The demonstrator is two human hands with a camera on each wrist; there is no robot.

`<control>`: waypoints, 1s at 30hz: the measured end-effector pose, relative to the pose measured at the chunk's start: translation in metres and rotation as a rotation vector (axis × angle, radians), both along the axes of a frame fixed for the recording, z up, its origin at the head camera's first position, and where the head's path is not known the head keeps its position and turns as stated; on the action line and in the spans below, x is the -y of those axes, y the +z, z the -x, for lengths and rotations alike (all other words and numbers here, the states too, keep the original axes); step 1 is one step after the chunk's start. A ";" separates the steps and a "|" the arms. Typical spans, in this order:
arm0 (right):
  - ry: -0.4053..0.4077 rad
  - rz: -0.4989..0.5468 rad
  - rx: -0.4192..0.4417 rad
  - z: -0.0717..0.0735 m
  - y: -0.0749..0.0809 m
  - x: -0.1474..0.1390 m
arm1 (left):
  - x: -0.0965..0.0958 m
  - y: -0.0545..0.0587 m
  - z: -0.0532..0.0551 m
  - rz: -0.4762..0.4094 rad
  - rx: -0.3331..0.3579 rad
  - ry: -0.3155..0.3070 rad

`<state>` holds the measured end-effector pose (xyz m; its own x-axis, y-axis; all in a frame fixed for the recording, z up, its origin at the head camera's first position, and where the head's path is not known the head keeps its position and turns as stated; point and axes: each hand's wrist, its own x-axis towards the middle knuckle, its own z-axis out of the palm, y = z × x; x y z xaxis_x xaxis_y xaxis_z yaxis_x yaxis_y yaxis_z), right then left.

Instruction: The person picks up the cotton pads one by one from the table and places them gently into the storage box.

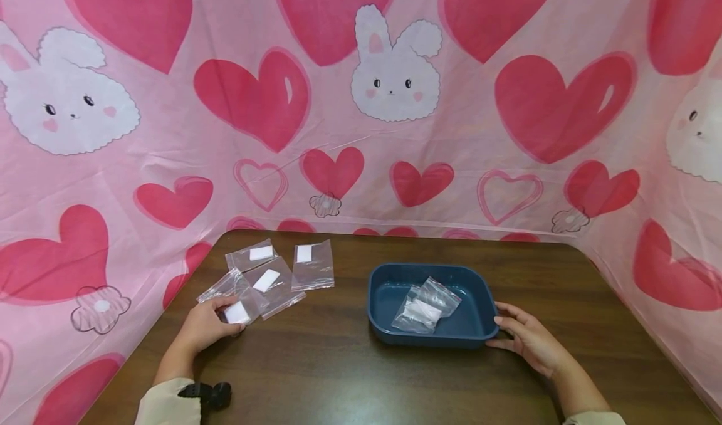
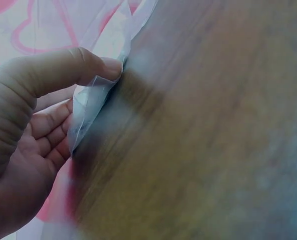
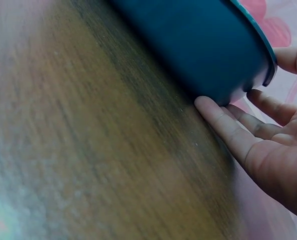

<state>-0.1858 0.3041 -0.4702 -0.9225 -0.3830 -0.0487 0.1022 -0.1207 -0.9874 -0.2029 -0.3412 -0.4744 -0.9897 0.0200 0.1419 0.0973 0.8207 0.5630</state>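
My left hand point(image 1: 205, 325) is at the left of the table, pinching a small clear zip bag point(image 1: 252, 296) with a white piece inside. In the left wrist view the thumb presses on the bag point(image 2: 91, 107) with fingers behind it. Several similar bags lie just beyond, including one flat bag point(image 1: 313, 274) set slightly apart. My right hand point(image 1: 530, 340) touches the right end of a dark blue rectangular tray point(image 1: 389, 337), its fingers loosely extended against the outer wall. Inside the tray lie overlapping clear bags with white contents point(image 1: 423, 312).
The brown wooden table point(image 1: 316, 375) has rounded far corners. A pink cloth point(image 1: 338, 124) with hearts and rabbits hangs behind it and along both sides. A black strap with a small device point(image 1: 214, 395) sits on the left wrist.
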 end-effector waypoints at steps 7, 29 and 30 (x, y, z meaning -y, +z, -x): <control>-0.025 -0.029 0.015 -0.001 0.002 0.001 | -0.001 0.000 0.000 0.000 0.008 0.008; -0.022 -0.039 0.007 -0.002 0.002 0.001 | -0.010 0.012 -0.007 -0.066 -0.032 0.012; -0.027 -0.040 0.011 -0.001 0.002 0.001 | -0.011 0.013 -0.008 -0.072 -0.027 0.011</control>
